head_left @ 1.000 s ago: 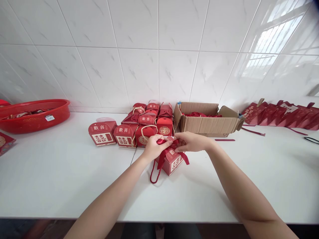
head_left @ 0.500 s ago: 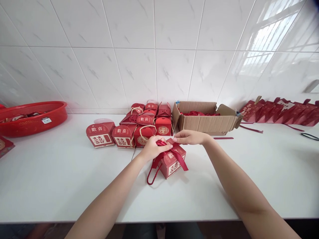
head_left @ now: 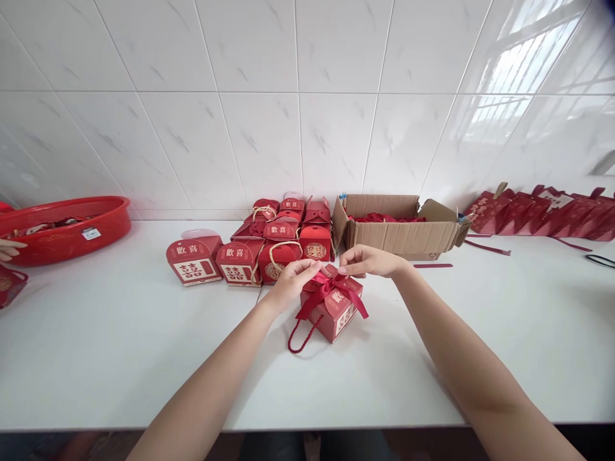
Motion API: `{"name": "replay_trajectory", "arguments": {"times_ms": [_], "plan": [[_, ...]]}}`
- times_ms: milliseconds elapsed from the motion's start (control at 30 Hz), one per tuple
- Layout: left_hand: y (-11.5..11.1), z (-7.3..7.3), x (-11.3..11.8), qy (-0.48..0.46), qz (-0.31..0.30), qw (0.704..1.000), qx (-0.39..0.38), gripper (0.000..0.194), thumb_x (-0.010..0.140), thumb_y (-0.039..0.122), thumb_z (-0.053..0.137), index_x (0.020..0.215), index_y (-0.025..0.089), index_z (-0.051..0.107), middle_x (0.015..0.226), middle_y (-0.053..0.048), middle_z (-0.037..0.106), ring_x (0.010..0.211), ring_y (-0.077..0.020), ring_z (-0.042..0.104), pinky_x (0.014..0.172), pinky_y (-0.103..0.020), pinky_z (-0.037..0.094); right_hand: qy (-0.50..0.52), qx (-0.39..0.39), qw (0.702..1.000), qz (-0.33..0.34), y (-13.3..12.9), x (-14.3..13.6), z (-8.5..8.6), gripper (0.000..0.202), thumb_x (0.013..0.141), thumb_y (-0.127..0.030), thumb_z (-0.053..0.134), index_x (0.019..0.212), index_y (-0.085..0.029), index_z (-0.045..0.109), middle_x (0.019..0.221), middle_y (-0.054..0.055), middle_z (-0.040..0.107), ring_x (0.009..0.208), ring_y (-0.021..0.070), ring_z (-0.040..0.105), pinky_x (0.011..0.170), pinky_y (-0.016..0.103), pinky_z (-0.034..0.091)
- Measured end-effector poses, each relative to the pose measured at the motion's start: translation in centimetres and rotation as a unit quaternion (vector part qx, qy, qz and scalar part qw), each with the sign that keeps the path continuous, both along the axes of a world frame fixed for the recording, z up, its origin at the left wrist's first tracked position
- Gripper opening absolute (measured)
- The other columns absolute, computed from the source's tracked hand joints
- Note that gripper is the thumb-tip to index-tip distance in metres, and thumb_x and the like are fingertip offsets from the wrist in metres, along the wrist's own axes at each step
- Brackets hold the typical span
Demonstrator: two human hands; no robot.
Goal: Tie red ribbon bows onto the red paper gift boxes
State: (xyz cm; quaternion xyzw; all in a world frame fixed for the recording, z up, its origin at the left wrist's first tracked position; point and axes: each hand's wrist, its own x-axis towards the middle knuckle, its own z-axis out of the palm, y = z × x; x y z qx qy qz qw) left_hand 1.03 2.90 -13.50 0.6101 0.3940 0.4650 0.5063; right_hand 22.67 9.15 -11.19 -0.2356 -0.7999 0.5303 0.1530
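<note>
In front of me a red gift box with printed characters sits on the white table, turned at an angle. A red satin ribbon is tied in a bow on its lid, its tails spreading over both sides. From the box's near left side hangs a dark red cord handle. My left hand is closed at the bow's left loop, pinching the ribbon. On the other side my right hand pinches the ribbon's right loop between thumb and fingers.
Several finished red boxes stand together behind, against the tiled wall. A cardboard carton holds red ribbon. Folded red boxes line the right back. At far left are a red plastic basket and another person's hand.
The bow's loops now show more clearly and the box has turned and shifted slightly right. My hands have drawn a little back from the knot. Another person's hand has appeared at far left.
</note>
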Motion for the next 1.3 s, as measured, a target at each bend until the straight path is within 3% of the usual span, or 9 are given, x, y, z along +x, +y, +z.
{"name": "replay_trajectory", "arguments": {"times_ms": [167,400,500,667,833,1033,1300], "plan": [[0.3,-0.5,0.0,-0.001,-0.009,1.000,0.012,0.034,0.078,0.043,0.063,0.060,0.016,0.054,0.083,-0.003,0.062,0.081,-0.0173,0.058,0.075,-0.030,0.042,-0.023,0.010,1.000,-0.017,-0.2,0.1,0.3,0.043,0.084,-0.051,0.058,0.060,-0.015,0.051,0.052,-0.006,0.035,0.048,0.0062,0.028,0.048,0.025,0.021],[0.1,-0.9,0.5,0.052,-0.026,0.998,0.010,0.038,0.071,0.035,0.071,0.051,0.015,0.046,0.099,-0.004,0.061,0.089,-0.0180,0.056,0.078,-0.031,0.042,-0.122,0.049,0.991,-0.018,-0.8,-0.5,0.7,0.049,0.084,-0.054,0.054,0.054,-0.016,0.046,0.049,-0.004,0.042,0.047,0.0073,0.035,0.050,0.025,0.027],[0.0,-1.0,0.7,0.043,-0.022,0.999,-0.018,0.041,0.070,0.036,0.072,0.051,0.016,0.041,0.094,-0.005,0.064,0.081,-0.0165,0.056,0.074,-0.030,0.043,-0.116,0.049,0.992,-0.011,-1.1,-0.7,1.0,0.048,0.084,-0.054,0.054,0.055,-0.016,0.048,0.049,-0.005,0.043,0.047,0.0072,0.035,0.050,0.025,0.027],[0.2,-1.3,0.9,0.072,0.040,0.996,0.029,0.046,0.066,0.036,0.076,0.045,0.017,0.039,0.079,-0.003,0.063,0.084,-0.0185,0.054,0.080,-0.033,0.040,-0.121,0.064,0.990,-0.022,-1.5,-0.8,1.4,0.048,0.083,-0.054,0.054,0.055,-0.017,0.043,0.050,-0.005,0.038,0.048,0.0066,0.032,0.048,0.024,0.025],[0.1,-1.3,1.0,0.100,0.069,0.991,0.064,0.045,0.062,0.037,0.078,0.046,0.018,0.040,0.066,0.001,0.049,0.076,-0.0166,0.050,0.073,-0.031,0.039,-0.108,0.086,0.989,-0.051,-1.6,-0.7,1.2,0.047,0.082,-0.053,0.056,0.057,-0.018,0.037,0.054,-0.007,0.026,0.049,0.0063,0.022,0.045,0.024,0.018],[0.0,-1.5,1.0,0.110,0.061,0.988,0.085,0.050,0.063,0.038,0.077,0.046,0.018,0.034,0.064,0.002,0.045,0.075,-0.0159,0.048,0.074,-0.031,0.040,-0.097,0.092,0.990,-0.033,-1.0,-0.3,0.8,0.047,0.086,-0.054,0.049,0.058,-0.018,0.038,0.057,-0.006,0.024,0.051,0.0070,0.020,0.046,0.025,0.017],[0.5,-1.6,0.3,0.120,0.059,0.988,0.082,0.037,0.063,0.037,0.077,0.048,0.017,0.050,0.071,0.001,0.047,0.068,-0.0129,0.048,0.068,-0.029,0.040,-0.046,0.026,0.999,0.007,0.2,1.0,0.1,0.039,0.083,-0.052,0.056,0.074,-0.015,0.058,0.065,-0.003,0.038,0.058,0.0084,0.029,0.054,0.025,0.026]]}}
